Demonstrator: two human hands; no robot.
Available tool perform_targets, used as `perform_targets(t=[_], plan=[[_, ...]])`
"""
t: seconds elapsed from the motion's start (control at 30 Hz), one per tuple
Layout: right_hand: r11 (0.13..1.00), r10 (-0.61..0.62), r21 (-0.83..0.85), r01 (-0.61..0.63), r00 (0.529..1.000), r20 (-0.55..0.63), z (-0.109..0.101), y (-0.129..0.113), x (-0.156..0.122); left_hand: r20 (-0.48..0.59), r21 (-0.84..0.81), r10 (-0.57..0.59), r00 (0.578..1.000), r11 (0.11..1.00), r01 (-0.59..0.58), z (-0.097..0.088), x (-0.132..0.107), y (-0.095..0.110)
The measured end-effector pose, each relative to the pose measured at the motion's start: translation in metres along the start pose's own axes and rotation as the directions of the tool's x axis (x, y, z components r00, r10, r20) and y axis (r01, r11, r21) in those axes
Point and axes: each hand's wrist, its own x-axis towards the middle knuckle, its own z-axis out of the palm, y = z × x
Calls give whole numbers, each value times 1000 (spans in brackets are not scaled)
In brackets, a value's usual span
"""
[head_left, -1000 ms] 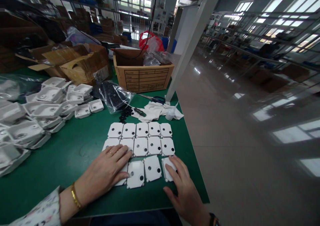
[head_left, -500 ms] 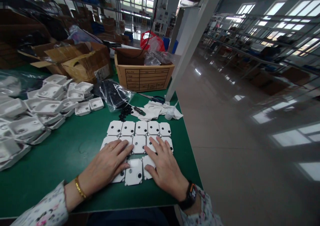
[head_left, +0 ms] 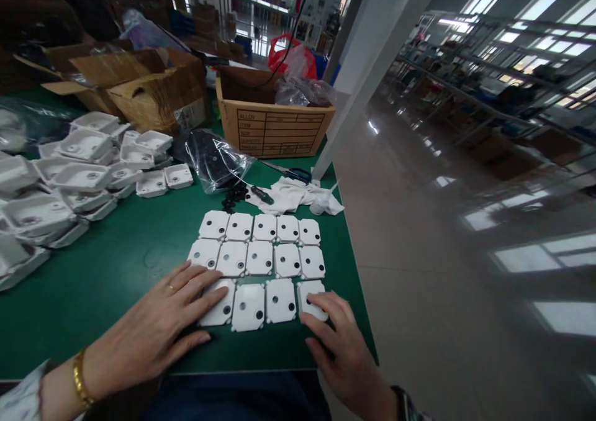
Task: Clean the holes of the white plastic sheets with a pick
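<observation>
Several flat white square plates (head_left: 259, 258), each with dark holes, lie in a tight grid of three rows on the green table (head_left: 116, 266). My left hand (head_left: 153, 328) lies open and flat, its fingers resting on the left end plate (head_left: 218, 309) of the nearest row. My right hand (head_left: 339, 346) is open too, fingertips touching the right end plate (head_left: 311, 300) of that row. Neither hand holds anything.
A heap of white plastic housings (head_left: 69, 179) fills the table's left side. Behind the grid are a clear bag of black parts (head_left: 214, 160), loose black pieces, white cloth gloves (head_left: 293, 196), scissors (head_left: 291, 172) and cardboard boxes (head_left: 274, 123). The table edge and a white post (head_left: 363, 79) are at right.
My right hand has drawn back from the middle of the grid to the near right corner. My left hand slid back toward me. The nearest row now sits straighter.
</observation>
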Motion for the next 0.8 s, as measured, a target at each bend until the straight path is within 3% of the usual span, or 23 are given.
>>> perform_targets(t=[0.17,0.43,0.6,0.8], plan=[[998,50,29,-51,998,42,15,-12,2,1,-24,-31,1000,999,31,12,-9,5],[997,3,-72,2,997,73,15,-9,2,-125,-45,-237,964,971,233,26,-19,13],[992,-10,-126,21,997,82,18,-12,-1,-151,-15,-247,957,969,247,28,-19,18],[989,94,-111,-93,996,6,15,-12,-6,-167,-31,-245,955,970,243,27,-22,20]])
